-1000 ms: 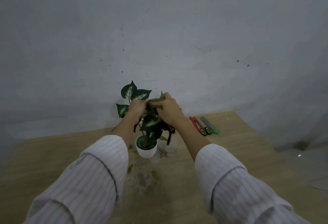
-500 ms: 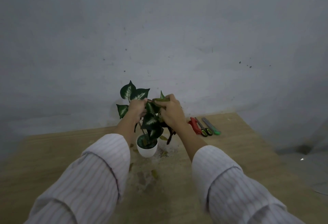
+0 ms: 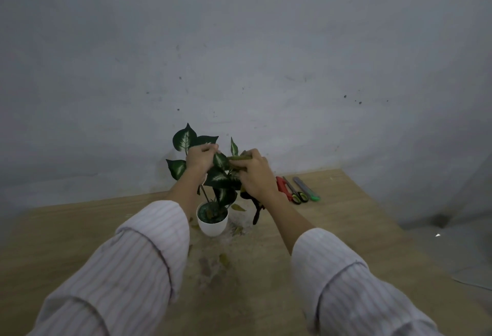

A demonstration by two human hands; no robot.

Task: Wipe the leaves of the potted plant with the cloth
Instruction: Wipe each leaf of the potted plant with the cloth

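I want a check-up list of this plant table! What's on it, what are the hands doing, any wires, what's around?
Surface: wooden table, dusty patch and fallen leaf bits in front of the pot.
Job's things: potted plant upright in white pot; olive cloth against the upper leaves.
Clutter: red-handled cutter, scissors, green-tipped knife, side by side at right.
Hands: left hand holds a leaf; right hand grips the cloth.
Cables: nothing seen.
Surroundings: bare grey wall, speckled.
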